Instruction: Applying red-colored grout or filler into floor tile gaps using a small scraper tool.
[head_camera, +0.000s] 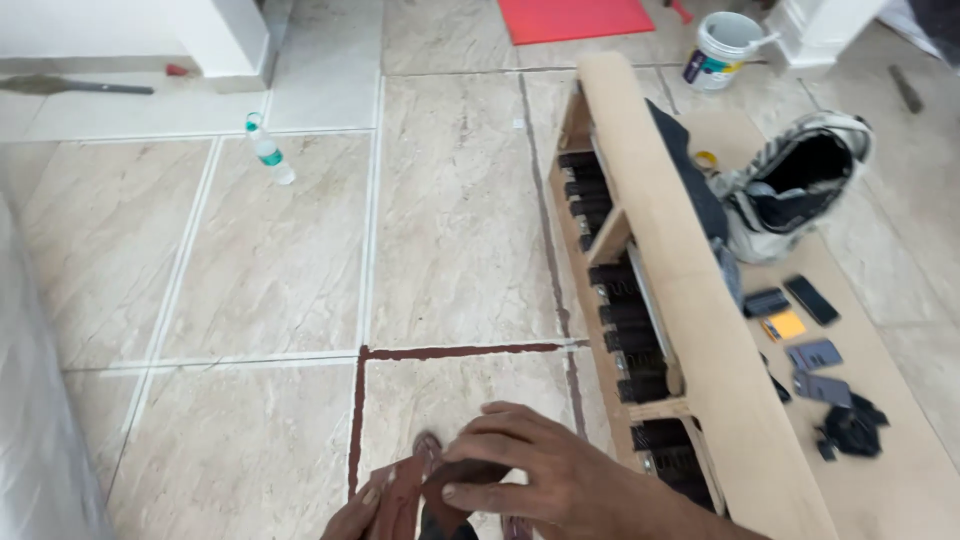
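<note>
Down at the bottom of the view the person's right hand (545, 470) lies over a small dark reddish-brown tool or rag (440, 490), fingers curled down and closed on it; the left hand (358, 515) comes in from below, only partly in view, its fingertips pinched against the left edge of the same piece; so both hands are clamped on the one thing, right above the tiled floor (280, 260). What exactly the piece is I cannot tell, since the hands cover most of it.

The joints between the tiles tell how far the work has gone, to my eye: a dark red-brown grout line (455, 351) runs across just ahead of the hands, turns down along the left of the near tile, and another climbs away beside the long wooden frame (680, 300); the joints farther left and toward the plastic bottle (270, 150) are pale, so most of the floor looks left to do.

To the right the frame lies on its side on a sheet of cardboard (900, 420), with a striped bag (800, 185), a few phones (810, 300) and small dark bits; a white bucket (722, 48) and a red mat (575, 18) sit at the far end.
</note>
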